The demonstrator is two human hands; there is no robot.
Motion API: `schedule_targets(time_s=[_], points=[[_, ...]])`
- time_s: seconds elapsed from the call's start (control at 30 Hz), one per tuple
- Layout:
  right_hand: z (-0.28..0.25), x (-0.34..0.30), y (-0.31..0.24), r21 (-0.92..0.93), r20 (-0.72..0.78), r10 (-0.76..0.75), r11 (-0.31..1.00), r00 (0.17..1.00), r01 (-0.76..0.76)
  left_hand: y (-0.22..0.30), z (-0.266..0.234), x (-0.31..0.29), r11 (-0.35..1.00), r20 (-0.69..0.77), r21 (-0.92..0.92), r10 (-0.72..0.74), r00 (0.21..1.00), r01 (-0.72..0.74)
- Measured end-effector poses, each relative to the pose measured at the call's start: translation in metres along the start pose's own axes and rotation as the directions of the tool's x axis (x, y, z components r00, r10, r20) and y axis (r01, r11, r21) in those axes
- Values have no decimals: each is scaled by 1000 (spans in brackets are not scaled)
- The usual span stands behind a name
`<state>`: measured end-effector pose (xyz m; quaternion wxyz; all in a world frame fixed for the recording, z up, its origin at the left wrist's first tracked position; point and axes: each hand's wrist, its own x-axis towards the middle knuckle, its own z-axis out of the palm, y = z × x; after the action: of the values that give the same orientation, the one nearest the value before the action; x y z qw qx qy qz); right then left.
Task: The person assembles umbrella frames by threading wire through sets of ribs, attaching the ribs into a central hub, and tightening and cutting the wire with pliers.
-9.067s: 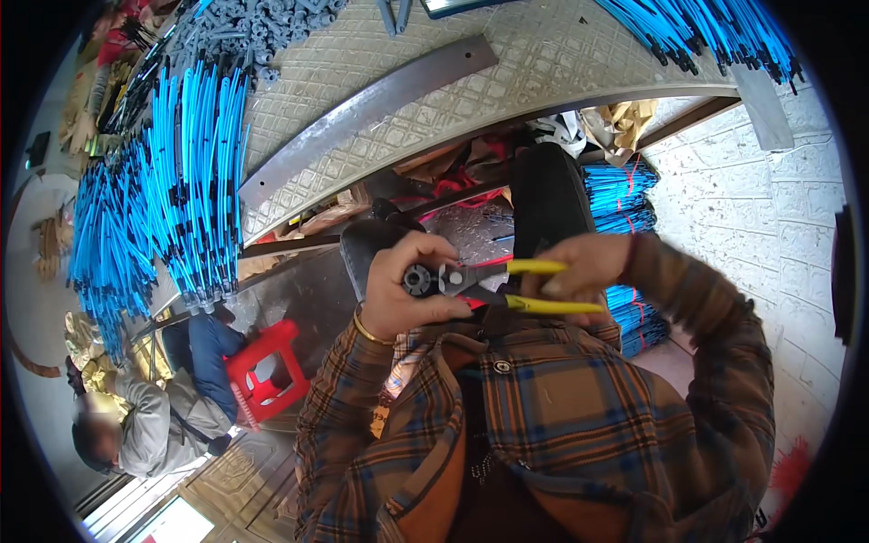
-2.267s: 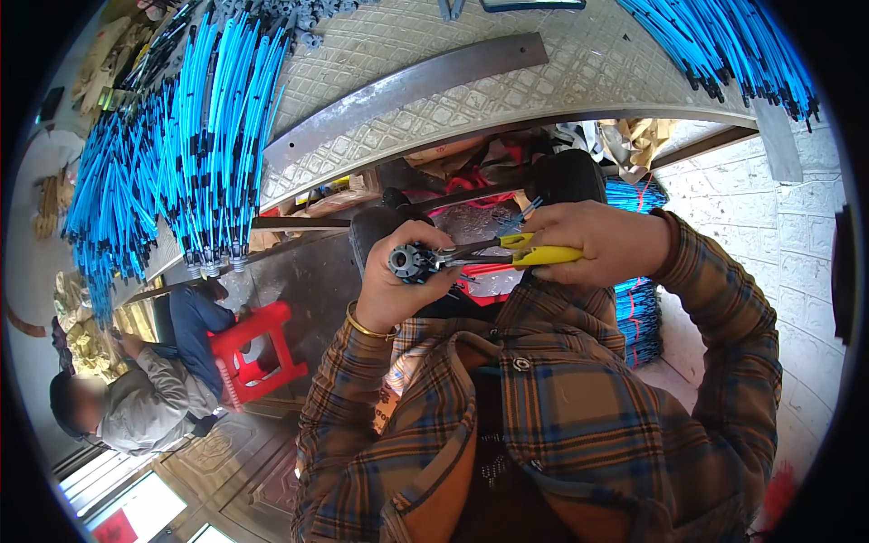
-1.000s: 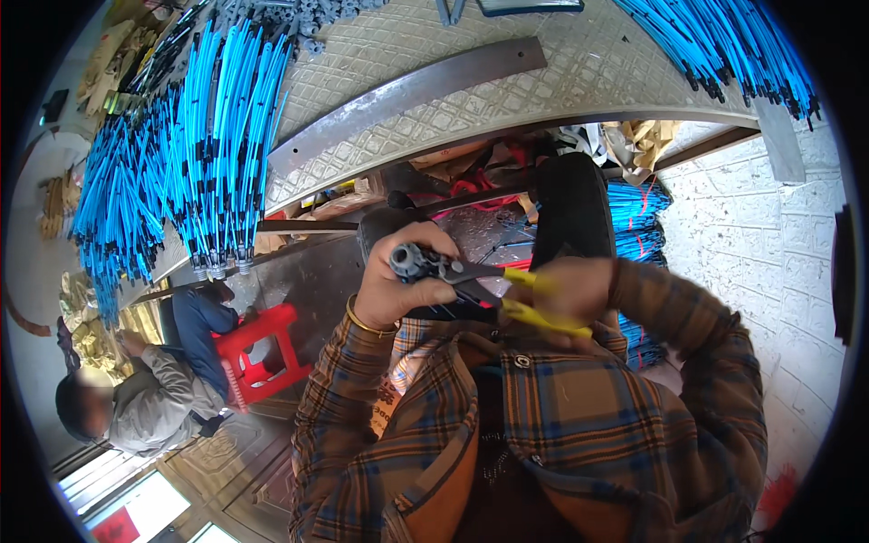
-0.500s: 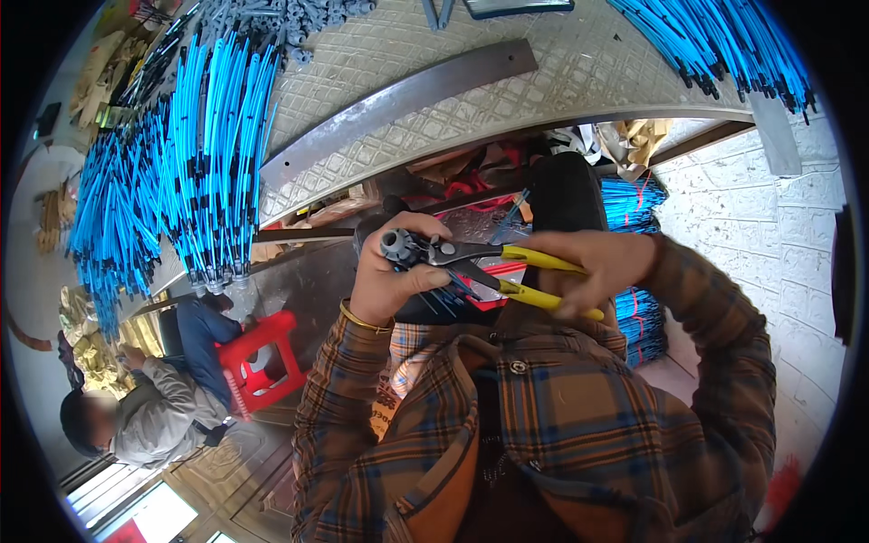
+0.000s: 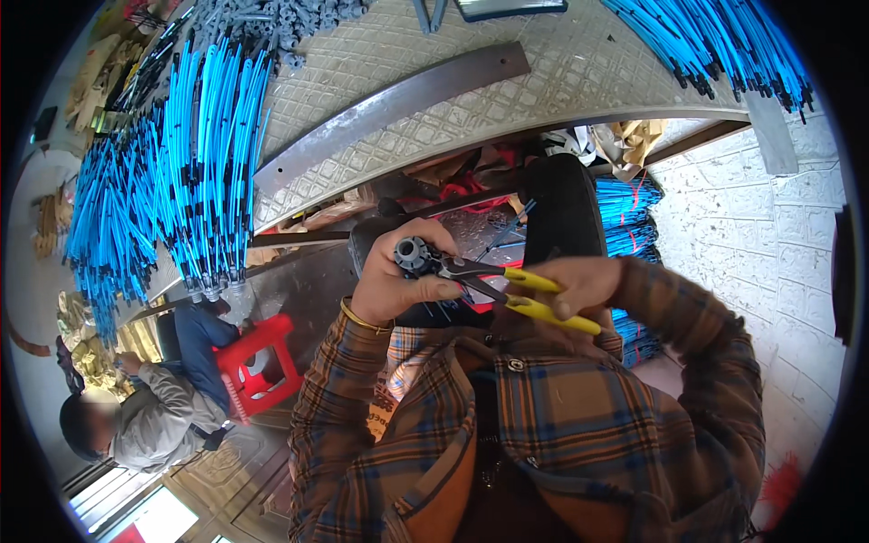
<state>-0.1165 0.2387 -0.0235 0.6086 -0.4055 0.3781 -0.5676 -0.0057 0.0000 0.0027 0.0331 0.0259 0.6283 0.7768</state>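
My left hand (image 5: 384,282) is closed round a grey ribbed cylindrical plastic fitting (image 5: 413,255), its hollow round end turned up toward me. Yellow-handled pliers (image 5: 549,314) lie in my right hand (image 5: 587,288), whose fingers wrap the spread handles. The dark head of the pliers sits against the fitting's side, beside my left thumb. Fingers and fitting hide what the jaws grip. Thin dark and blue rods (image 5: 444,312) show under my left hand, over my lap.
Ahead stands a textured workbench (image 5: 579,81) with a flat metal bar (image 5: 398,107) along its edge. Bundles of blue rods (image 5: 208,136) lie at its left, more at its right. Grey fittings (image 5: 262,25) are heaped behind. A person (image 5: 163,407) sits at left by a red stool (image 5: 262,366).
My right hand has moved left and a little down with the pliers. The fitting in my left hand has shifted slightly right and down, its hollow end turned more upward.
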Motion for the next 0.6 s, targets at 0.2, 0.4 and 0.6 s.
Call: schedule_targets(time_s=[0.2,0.4,0.6], points=[[-5,-5,-67,-969,-78,-180,245,981,-32,7,5,10,999,-139,41,-2,990,8],[-1,-5,-69,-306,-101,292,901,951,-309,3,-2,10,1000,10,-21,-3,1000,3],[6,-4,-69,-382,-214,274,860,938,-338,10,-3,11,992,-174,-110,37,984,-56]])
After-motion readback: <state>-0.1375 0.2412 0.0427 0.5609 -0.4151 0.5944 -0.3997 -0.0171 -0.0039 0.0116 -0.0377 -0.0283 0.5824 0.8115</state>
